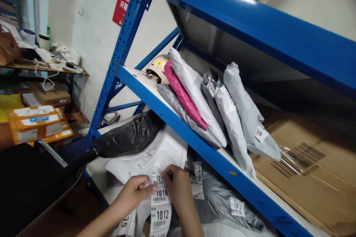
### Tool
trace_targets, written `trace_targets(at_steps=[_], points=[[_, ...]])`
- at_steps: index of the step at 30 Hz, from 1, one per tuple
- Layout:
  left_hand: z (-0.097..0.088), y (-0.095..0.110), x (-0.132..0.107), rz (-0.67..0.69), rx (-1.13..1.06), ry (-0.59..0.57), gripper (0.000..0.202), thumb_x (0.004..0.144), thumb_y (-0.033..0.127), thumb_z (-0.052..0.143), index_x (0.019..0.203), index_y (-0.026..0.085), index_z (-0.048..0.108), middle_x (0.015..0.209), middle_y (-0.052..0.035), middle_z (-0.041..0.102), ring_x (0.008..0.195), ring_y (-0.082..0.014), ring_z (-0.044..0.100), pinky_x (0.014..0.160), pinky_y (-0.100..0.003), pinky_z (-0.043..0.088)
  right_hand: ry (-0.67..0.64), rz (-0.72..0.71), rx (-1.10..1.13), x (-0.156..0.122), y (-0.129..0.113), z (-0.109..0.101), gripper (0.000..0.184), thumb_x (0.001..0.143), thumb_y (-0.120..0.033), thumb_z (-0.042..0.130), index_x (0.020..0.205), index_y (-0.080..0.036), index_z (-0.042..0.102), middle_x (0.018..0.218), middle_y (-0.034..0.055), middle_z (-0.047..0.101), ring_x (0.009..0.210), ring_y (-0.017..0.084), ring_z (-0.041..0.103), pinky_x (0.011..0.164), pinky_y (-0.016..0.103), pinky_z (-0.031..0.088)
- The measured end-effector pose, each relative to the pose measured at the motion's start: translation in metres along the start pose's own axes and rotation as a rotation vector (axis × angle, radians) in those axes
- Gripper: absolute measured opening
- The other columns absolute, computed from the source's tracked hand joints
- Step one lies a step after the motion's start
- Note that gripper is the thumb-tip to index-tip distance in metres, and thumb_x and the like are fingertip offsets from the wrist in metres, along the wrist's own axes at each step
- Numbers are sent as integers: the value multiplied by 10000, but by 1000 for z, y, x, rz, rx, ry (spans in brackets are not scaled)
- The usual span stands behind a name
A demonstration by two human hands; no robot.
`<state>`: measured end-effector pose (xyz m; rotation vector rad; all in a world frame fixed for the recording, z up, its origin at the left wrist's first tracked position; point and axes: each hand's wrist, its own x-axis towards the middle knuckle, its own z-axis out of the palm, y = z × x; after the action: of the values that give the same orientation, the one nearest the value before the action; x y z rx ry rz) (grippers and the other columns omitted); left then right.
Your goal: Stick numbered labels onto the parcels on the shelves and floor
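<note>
On the lower level of a blue steel rack [250, 18] lies a white mailing bag [167, 144]. The left hand [137, 189] points slantwise up to the right, its thumb and fingers pinched on the left edge of a barcode-label strip [160, 213]; the right hand [178, 184], bent leftward, pinches its upper right edge. The strip hangs between them.

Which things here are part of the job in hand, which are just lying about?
Job:
label strip, pinched by left hand and right hand
white parcel just behind, probably

Lying about, seemingly:
helmet
orange box
power strip
</note>
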<state>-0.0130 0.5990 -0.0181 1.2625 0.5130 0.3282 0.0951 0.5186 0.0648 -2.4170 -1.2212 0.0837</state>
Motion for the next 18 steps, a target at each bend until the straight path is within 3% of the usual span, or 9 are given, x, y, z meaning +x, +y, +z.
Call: trace_targets(at_steps=[4,6,8,10,12,14,16,18], points=[[-19,2,-11,18,106,-78,565,633,707,565,503,204,343,517,71,242,537,-91,225,528,-254,165,4,-35,-133,2,18,2,184,737,-75,583,596,-193,591,539,20,628,511,193,617,488,278,425],[-31,5,-13,61,155,-48,503,691,632,561,517,194,386,537,62,260,560,-102,249,549,-256,191,80,-48,-276,5,16,-6,156,650,-54,652,701,-200,625,623,29,640,501,205,610,449,285,414],[-41,8,-14,114,197,-20,456,736,565,560,524,185,425,553,58,264,573,-108,263,564,-255,211,180,-90,-363,5,4,-18,271,586,-38,700,793,-199,633,768,59,644,558,223,622,463,300,432],[-47,12,-14,185,213,-20,439,763,524,560,518,178,450,569,49,290,581,-113,297,576,-253,238,156,-184,-226,1,-13,-28,216,677,-93,677,861,-195,628,852,67,633,675,221,638,549,305,476],[-49,17,-16,268,211,-37,443,784,510,550,509,172,469,588,37,325,592,-119,340,586,-250,266,-37,-283,82,-6,-28,-29,104,799,-163,602,892,-198,635,809,31,640,738,182,635,624,275,488],[-50,20,-20,311,216,-48,451,810,509,520,519,165,500,610,24,361,603,-123,374,588,-247,286,-174,-298,327,-15,-36,-21,86,824,-176,581,866,-199,653,744,3,642,696,139,618,611,231,470],[-51,22,-25,312,259,-38,438,824,496,515,545,159,535,606,22,373,604,-122,391,581,-241,292,-128,-283,417,-21,-37,-7,90,800,-149,586,804,-197,662,730,5,633,685,129,605,614,220,463],[-53,21,-31,326,322,-16,422,837,473,515,563,155,562,582,23,388,593,-117,403,570,-233,290,-10,-285,451,-24,-34,6,172,797,-163,576,942,-201,661,857,44,647,795,155,615,676,242,481]])
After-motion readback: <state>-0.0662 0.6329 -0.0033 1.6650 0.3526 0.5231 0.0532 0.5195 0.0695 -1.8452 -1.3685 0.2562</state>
